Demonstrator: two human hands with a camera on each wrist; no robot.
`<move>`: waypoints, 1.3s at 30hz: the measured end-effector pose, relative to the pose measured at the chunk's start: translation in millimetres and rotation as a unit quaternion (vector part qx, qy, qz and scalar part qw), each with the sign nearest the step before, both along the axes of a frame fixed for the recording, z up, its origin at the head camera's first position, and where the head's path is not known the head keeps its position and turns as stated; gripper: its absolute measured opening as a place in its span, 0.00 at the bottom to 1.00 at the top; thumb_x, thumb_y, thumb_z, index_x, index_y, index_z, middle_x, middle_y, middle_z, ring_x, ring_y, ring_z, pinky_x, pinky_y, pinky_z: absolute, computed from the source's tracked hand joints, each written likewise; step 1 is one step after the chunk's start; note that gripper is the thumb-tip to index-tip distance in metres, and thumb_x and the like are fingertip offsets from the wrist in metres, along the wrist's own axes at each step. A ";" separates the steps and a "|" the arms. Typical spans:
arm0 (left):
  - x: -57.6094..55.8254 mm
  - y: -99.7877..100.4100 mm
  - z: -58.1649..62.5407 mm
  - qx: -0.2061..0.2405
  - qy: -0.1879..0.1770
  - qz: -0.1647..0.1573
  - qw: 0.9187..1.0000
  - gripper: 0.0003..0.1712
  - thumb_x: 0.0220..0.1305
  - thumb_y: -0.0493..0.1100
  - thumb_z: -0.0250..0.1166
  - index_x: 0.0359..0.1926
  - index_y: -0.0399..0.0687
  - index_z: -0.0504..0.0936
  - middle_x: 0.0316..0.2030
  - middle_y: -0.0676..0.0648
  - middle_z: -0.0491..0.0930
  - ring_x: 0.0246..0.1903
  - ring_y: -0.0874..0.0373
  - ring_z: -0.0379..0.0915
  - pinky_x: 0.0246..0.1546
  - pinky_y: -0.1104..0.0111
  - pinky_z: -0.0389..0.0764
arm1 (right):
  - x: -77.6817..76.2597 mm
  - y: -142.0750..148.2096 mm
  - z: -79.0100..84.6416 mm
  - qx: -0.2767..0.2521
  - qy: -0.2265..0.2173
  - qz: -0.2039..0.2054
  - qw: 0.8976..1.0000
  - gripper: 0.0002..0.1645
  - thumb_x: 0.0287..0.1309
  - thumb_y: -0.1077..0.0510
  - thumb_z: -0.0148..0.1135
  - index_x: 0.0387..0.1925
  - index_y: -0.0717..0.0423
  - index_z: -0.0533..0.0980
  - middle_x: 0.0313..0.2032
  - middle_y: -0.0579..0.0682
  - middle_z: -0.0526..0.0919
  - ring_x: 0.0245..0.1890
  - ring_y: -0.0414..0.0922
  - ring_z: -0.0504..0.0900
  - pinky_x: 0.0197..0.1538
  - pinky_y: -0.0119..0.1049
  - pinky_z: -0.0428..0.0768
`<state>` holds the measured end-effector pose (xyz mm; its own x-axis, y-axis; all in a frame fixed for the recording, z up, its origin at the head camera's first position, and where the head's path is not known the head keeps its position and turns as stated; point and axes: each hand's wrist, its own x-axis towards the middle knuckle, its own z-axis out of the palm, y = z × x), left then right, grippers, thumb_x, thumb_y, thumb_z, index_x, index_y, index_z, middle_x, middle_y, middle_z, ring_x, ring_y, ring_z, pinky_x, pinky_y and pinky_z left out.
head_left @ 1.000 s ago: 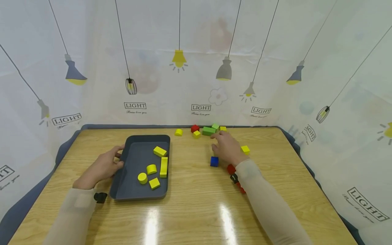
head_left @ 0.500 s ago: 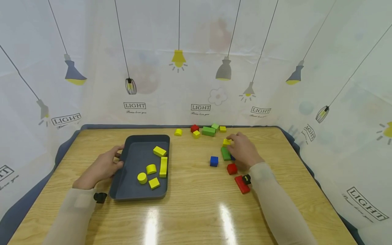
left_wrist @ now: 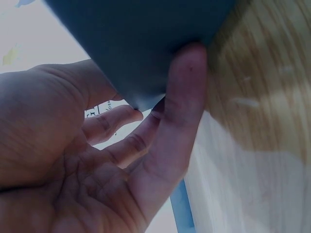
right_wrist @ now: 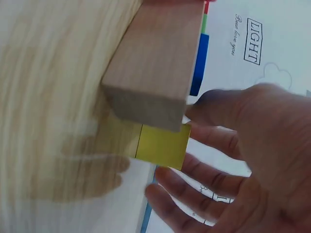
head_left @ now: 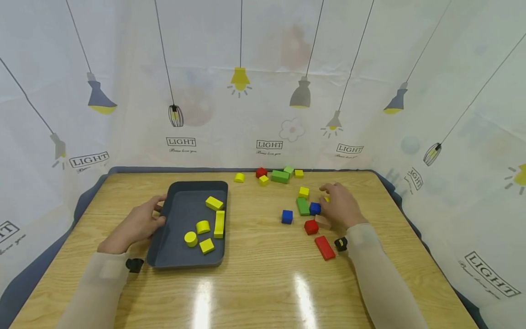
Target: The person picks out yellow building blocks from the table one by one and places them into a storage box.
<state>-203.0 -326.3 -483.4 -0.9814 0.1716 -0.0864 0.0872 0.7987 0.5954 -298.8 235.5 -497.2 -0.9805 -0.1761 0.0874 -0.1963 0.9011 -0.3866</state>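
your left hand [head_left: 137, 227] is resting against the left side of the dark grey tray [head_left: 181, 205], its loosely bent fingers touching the outer wall, probably because that light contact is steadying the tray on the wooden table [head_left: 263, 269]. only yellow shapes are lying inside: a cylinder [head_left: 191, 239], a half-round [head_left: 203, 227], a long bar [head_left: 219, 224], a rectangular block [head_left: 214, 203] and a flat square [head_left: 207, 246], with bare floor showing to their left

your right hand [head_left: 341, 205] is hovering well apart from the left, its thumb and fingers spread around a yellow block [right_wrist: 163, 145] that is lying on the table, mostly hidden by your hand in the head view. you are seemingly leaving that gap wide so the fingers are straddling the block without disturbing its neighbours; whether any fingertip is touching it, i cannot tell. the plain wood block [head_left: 322, 222] is sitting just on your side of it, and a blue cube [head_left: 315, 209] is sitting to its left, so the hand is likely arching over a crowded spot for that reason
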 end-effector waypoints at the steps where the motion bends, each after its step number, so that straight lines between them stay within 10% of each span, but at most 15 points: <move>1: -0.1 -0.2 -0.2 -0.001 0.000 0.002 1.000 0.40 0.71 0.36 0.58 0.78 0.41 0.51 0.60 0.24 0.69 0.43 0.44 0.80 0.29 0.63 0.82 | 0.5 2.0 -0.6 -0.001 -0.003 -0.002 1.000 0.22 0.68 0.54 0.61 0.61 0.55 0.76 0.55 0.57 0.75 0.53 0.55 0.75 0.55 0.56 0.76; 39: 0.5 1.2 0.1 -0.001 -0.008 0.004 1.000 0.40 0.71 0.36 0.57 0.78 0.40 0.50 0.61 0.24 0.67 0.42 0.44 0.80 0.28 0.63 0.82 | 5.4 0.2 0.4 -0.041 0.023 -0.007 0.999 0.15 0.68 0.60 0.62 0.53 0.60 0.81 0.53 0.57 0.79 0.49 0.55 0.75 0.54 0.52 0.77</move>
